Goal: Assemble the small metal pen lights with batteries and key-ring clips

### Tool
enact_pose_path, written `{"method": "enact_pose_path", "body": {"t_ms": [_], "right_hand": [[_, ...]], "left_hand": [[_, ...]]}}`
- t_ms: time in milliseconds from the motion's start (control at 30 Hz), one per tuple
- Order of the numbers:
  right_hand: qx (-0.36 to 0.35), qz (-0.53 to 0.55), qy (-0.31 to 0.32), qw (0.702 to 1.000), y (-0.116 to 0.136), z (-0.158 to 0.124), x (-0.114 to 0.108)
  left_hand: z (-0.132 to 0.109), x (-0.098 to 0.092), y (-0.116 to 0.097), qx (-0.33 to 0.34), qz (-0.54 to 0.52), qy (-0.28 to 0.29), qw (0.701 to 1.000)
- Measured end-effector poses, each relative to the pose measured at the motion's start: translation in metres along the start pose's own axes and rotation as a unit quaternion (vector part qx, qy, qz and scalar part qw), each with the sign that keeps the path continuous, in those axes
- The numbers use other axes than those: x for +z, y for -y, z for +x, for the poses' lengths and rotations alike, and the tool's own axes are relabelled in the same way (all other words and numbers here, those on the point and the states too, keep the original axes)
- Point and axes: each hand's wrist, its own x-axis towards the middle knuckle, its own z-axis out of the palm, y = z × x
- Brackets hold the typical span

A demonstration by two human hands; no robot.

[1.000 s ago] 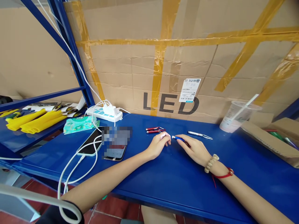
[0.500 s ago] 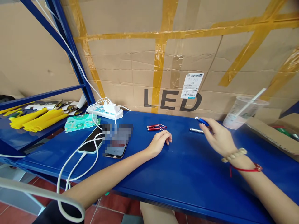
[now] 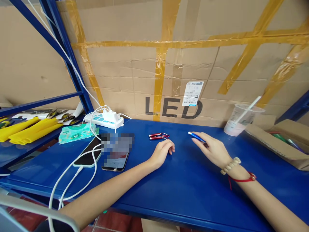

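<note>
My right hand point(image 3: 210, 149) is closed on a small blue penlight point(image 3: 197, 137) with a silver end, held just above the blue table and pointing to the upper left. A bead bracelet and a red cord circle that wrist. My left hand point(image 3: 162, 152) rests on the table with its fingers loosely curled in, and nothing shows in them. Just beyond its knuckles lie two red penlights point(image 3: 157, 138) side by side, with small metal clasps at their right ends.
Two phones point(image 3: 115, 161) and white cables lie left, near a power strip point(image 3: 106, 120) and a green tissue pack point(image 3: 76, 132). A plastic cup with a straw point(image 3: 238, 122) stands back right, beside an open cardboard box point(image 3: 277, 146). Taped cardboard point(image 3: 130, 74) lines the back.
My right hand has moved left and turned, and the blue penlight has swung round with it. The silver penlight that lay beside that hand no longer shows. My left hand stays resting.
</note>
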Motion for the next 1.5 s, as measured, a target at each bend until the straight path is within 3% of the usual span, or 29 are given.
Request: {"method": "enact_pose_path", "body": {"t_ms": [233,533,833,1067,1200,1500], "right_hand": [[-0.008,0.003,0.077,0.997,0.007,-0.001,0.006],[-0.044,0.03,0.15,0.987,0.018,-0.004,0.014],[-0.031,0.081,0.114,0.99,0.012,-0.006,0.017],[-0.036,0.096,0.122,0.987,0.017,-0.007,0.012],[-0.039,0.081,0.15,0.985,0.016,-0.008,0.012],[-0.03,0.064,0.144,0.987,0.012,-0.006,0.013]], "left_hand": [[-0.002,0.002,-0.001,-0.016,-0.015,-0.038,0.999],[-0.003,0.003,-0.003,-0.02,0.008,-0.016,1.0],[-0.001,0.002,-0.004,-0.024,0.011,-0.021,0.999],[-0.001,0.002,-0.006,-0.034,-0.085,-0.088,0.992],[0.001,0.002,-0.004,-0.033,-0.078,-0.081,0.993],[0.004,-0.002,0.002,-0.021,-0.035,-0.061,0.997]]}}
